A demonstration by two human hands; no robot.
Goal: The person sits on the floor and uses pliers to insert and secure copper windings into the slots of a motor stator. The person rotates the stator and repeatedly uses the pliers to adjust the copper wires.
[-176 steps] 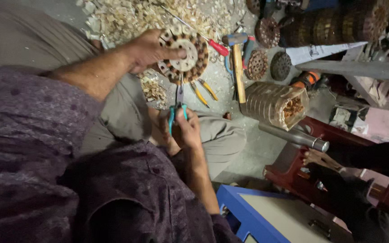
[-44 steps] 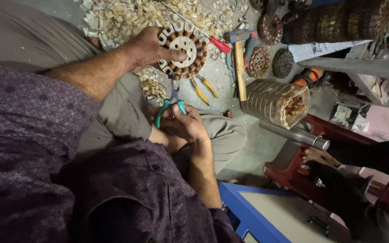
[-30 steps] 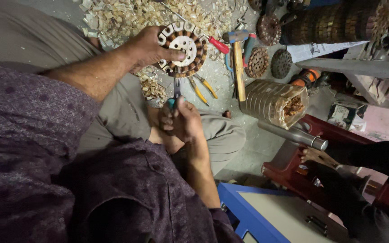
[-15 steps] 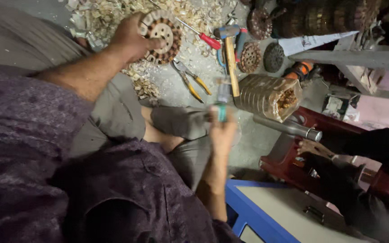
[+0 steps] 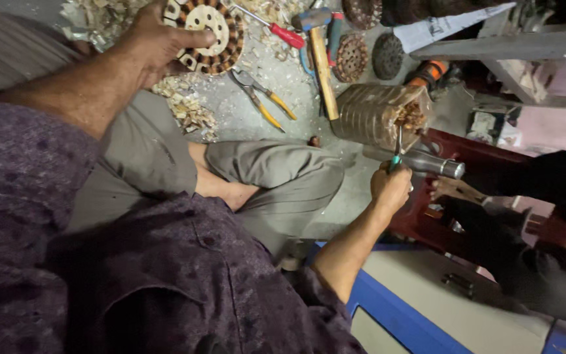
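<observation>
Nearest, at the right, the right hand (image 5: 390,189) is closed in a fist around the green-handled pliers (image 5: 396,149), fingers pressed together on the grips; the tool's tip points into the open mouth of a clear plastic jar (image 5: 369,117) lying on its side with small brown pieces inside. Just right of the hand lies a metal tube (image 5: 435,164). Farther off, on the grey floor (image 5: 250,121), lie yellow-handled pliers (image 5: 263,98), a wooden-handled hammer (image 5: 321,49) and a red-handled screwdriver (image 5: 276,27). Farthest, at the top left, the left hand (image 5: 155,42) grips the rim of a round copper-wound stator (image 5: 209,33), thumb stretched across its face, fingers curled under the edge, beside a heap of pale scraps (image 5: 185,108).
</observation>
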